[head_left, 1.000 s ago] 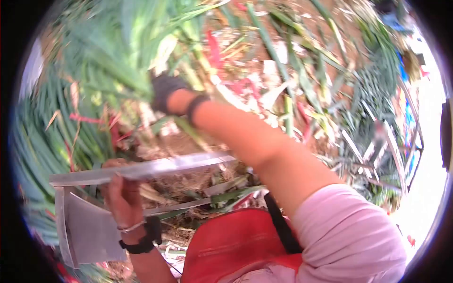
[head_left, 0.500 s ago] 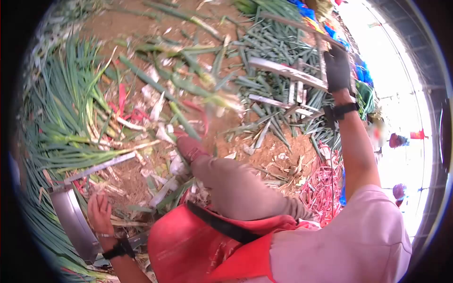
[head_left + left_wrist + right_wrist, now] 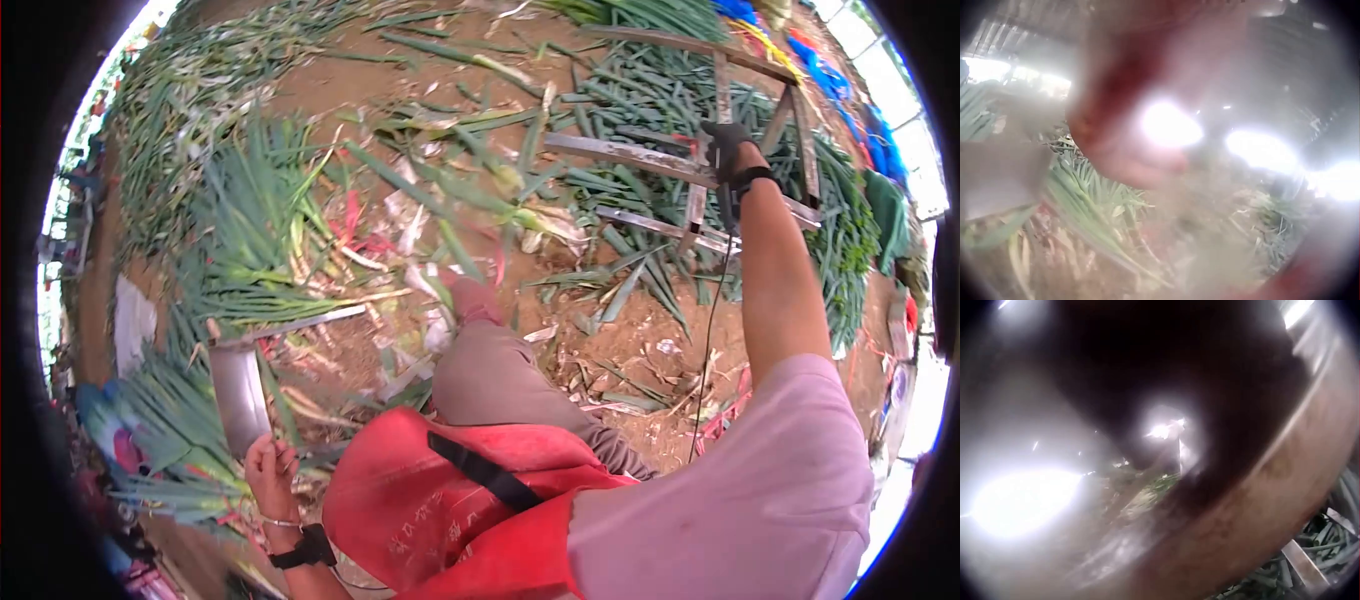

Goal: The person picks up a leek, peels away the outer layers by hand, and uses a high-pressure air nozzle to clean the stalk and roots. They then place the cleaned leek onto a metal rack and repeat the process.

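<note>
In the head view my left hand grips the handle of a broad metal cleaver, blade up, at the lower left beside piled green onions. Far out at the upper right, my right hand, in a black glove, holds a slat of a grey wooden frame that lies over more green onions. The left wrist view is blurred: a hand close up, green leaves below it. In the right wrist view the dark glove fills most of the frame.
I sit on bare brown earth strewn with onion trimmings. My knee and red apron fill the middle. Red ties lie by my right side. Blue sheeting edges the far right.
My right arm has swung from the onion pile on the left out to the wooden frame on the right. The left hand has lowered with the cleaver. The view has turned right.
</note>
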A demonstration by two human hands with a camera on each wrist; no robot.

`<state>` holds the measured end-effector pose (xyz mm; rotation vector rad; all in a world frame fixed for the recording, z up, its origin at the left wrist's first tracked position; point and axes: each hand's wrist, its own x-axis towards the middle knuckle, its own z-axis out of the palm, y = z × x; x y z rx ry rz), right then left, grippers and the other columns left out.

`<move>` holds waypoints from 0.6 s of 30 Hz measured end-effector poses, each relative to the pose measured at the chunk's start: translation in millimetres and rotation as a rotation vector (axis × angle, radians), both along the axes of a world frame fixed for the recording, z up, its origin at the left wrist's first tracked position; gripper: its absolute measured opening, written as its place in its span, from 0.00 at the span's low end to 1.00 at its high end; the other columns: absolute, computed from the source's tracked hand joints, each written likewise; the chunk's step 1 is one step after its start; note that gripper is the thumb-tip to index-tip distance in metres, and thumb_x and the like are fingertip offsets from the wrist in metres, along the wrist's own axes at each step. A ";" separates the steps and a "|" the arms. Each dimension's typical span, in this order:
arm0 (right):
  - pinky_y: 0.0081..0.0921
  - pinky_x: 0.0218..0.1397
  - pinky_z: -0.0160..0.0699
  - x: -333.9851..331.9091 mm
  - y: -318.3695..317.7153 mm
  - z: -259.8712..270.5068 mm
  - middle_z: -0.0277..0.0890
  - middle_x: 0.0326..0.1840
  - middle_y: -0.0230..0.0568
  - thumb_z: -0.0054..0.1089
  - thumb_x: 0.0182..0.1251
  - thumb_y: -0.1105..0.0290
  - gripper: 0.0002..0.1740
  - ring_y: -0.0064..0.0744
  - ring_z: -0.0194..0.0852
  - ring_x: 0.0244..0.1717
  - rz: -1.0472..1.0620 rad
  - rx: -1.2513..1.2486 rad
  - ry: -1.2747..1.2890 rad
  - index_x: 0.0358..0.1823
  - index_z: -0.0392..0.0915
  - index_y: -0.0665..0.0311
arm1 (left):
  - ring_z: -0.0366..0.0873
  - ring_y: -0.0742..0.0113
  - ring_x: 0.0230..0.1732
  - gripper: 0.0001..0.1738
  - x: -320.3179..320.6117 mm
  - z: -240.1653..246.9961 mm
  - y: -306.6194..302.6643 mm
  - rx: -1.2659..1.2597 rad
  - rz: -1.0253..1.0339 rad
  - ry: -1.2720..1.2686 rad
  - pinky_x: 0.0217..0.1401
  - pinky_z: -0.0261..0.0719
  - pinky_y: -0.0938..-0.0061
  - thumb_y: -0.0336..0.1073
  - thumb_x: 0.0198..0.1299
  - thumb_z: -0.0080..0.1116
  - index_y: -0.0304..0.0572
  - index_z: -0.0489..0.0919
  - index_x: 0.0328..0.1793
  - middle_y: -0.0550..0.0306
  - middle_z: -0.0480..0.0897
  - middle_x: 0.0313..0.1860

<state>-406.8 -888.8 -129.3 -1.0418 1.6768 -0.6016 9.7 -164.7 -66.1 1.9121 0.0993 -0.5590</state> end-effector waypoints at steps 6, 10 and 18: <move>0.23 0.16 0.60 -27.2 63.4 -11.8 0.64 0.16 0.27 0.64 0.61 0.62 0.10 0.23 0.60 0.14 0.042 -0.106 -0.203 0.29 0.72 0.55 | 0.79 0.72 0.43 0.18 -30.5 14.4 -106.4 -0.003 -0.169 -0.039 0.39 0.76 0.81 0.40 0.63 0.59 0.42 0.74 0.56 0.59 0.80 0.45; 0.26 0.14 0.66 -35.6 171.6 16.9 0.64 0.19 0.29 0.64 0.58 0.66 0.12 0.24 0.63 0.13 0.051 -0.221 -0.361 0.37 0.69 0.58 | 0.73 0.59 0.61 0.35 -86.4 -2.6 -233.6 -0.106 -0.822 -0.232 0.61 0.73 0.67 0.36 0.56 0.65 0.35 0.64 0.68 0.45 0.73 0.63; 0.19 0.19 0.68 -97.8 245.1 42.5 0.68 0.22 0.30 0.60 0.58 0.67 0.11 0.20 0.67 0.17 0.049 -0.323 -0.253 0.39 0.72 0.64 | 0.65 0.48 0.69 0.53 -216.4 -30.4 -339.3 0.682 -1.912 -0.847 0.67 0.66 0.59 0.49 0.43 0.72 0.43 0.57 0.75 0.38 0.70 0.64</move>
